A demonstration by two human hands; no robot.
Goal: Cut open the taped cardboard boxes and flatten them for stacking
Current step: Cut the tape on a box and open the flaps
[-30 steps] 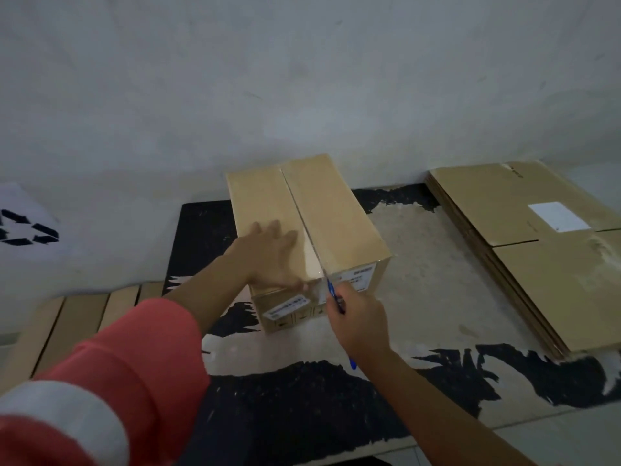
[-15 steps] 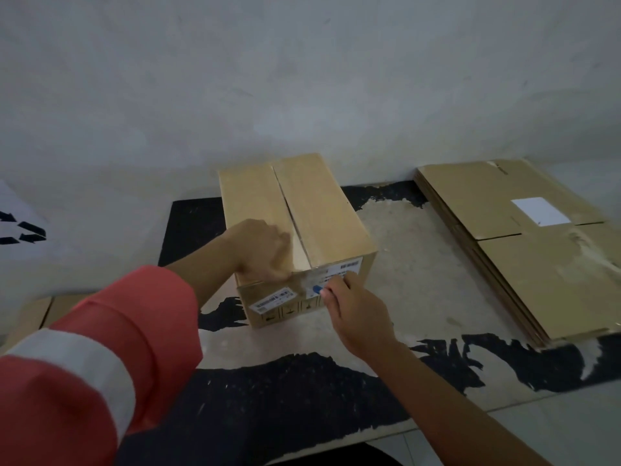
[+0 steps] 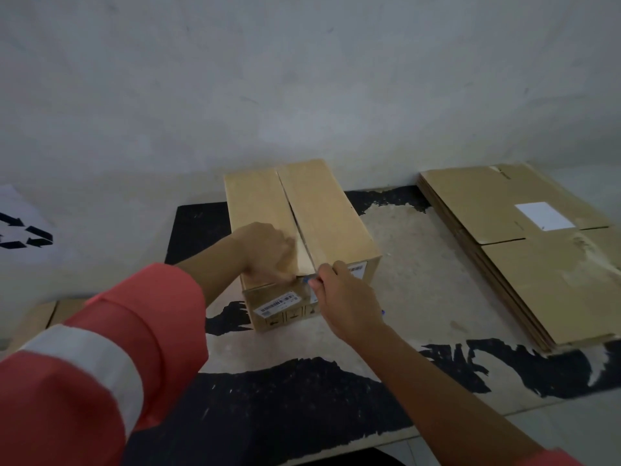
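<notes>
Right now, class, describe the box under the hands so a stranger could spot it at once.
Find the worn black table against the grey wall. Near its middle stands a brown box, where the right hand holds a blue cutter at its edge. Unlike the flat cardboard pile to its right, it stands whole, with barcode labels in front.

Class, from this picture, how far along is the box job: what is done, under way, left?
Done: flattened boxes stacked at right. Under way: left hand rests on the standing box; right hand holds a blue tool at its near top seam. Left: finish cutting, flatten, stack.
</notes>
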